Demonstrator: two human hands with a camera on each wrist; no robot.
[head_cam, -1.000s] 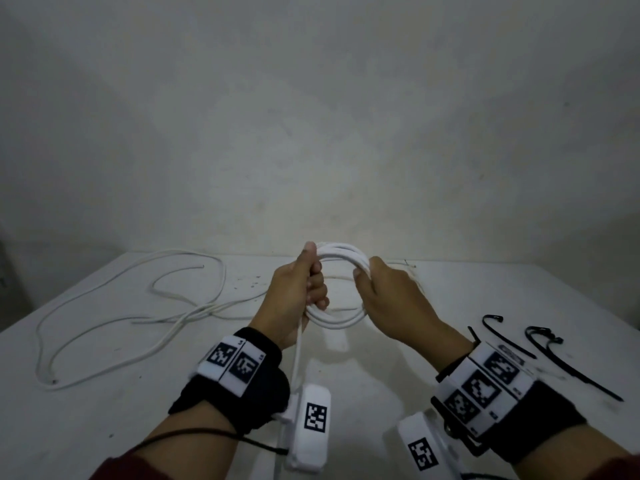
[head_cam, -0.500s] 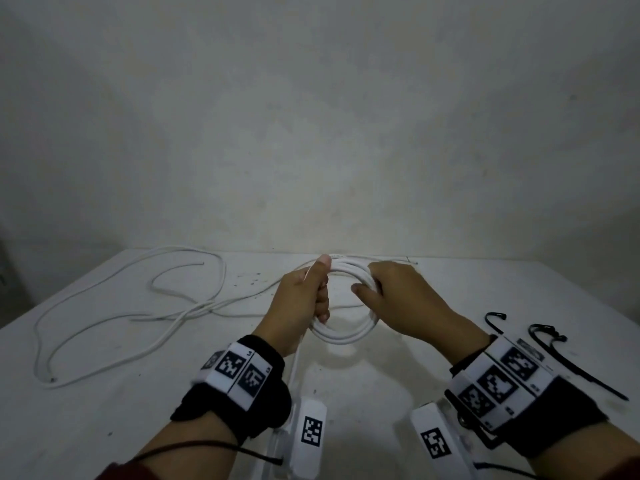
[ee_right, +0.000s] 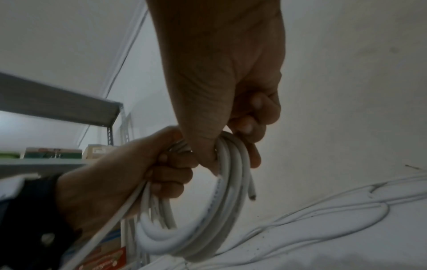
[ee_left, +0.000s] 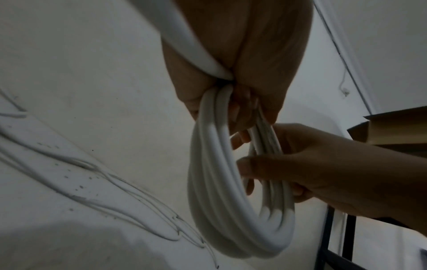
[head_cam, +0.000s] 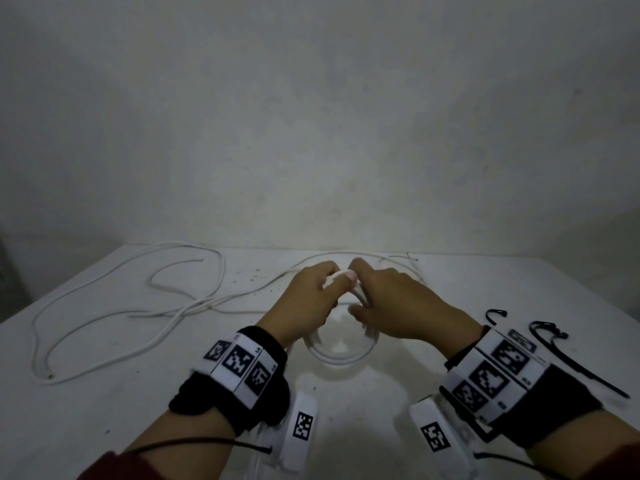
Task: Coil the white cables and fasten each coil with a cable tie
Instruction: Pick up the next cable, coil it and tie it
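Head view: coil lowered toward the bench, hands bunched at its top

Head view shows what has changed for us: a second ago we held the coil [head_cam: 341, 344] upright, well above the bench [head_cam: 104, 393]; now it hangs low, just over the surface. Our left hand [head_cam: 304, 303] has slid to the coil's 12 o'clock, fingers curled round the gathered turns. Our right hand [head_cam: 398, 306] grips the strands beside it, at about 1 o'clock. We judge the winding nearly done. Two black cable ties [head_cam: 571, 358] lie at 3 o'clock, untouched. A second loose cable [head_cam: 104, 317] sprawls at 9 o'clock, still to coil.
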